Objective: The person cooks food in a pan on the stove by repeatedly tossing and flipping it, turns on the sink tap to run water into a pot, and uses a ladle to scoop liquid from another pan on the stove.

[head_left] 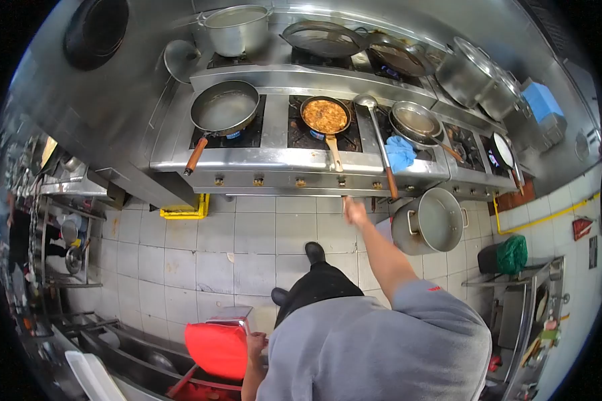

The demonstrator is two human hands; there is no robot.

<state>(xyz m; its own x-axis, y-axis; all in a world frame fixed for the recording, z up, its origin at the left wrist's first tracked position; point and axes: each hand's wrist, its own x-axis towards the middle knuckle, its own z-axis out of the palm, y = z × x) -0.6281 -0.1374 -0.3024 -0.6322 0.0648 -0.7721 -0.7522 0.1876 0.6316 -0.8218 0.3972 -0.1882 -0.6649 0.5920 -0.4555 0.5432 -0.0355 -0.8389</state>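
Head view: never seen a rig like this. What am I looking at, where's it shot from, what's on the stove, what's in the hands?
There is no robot here. One camera on a person's head looks down past their grey shirt, so the edges bend.

The steel stove runs across the top. In its front row, left to right: a wide black pan, a small pan of browned food, a long ladle, a blue cloth and a strainer. Blue flame shows under both pans. A large pot stands behind.

The right hand reaches to the stove's front edge; its grip is too small to read. The left hand is low, by a red object; I can't tell whether it holds anything.
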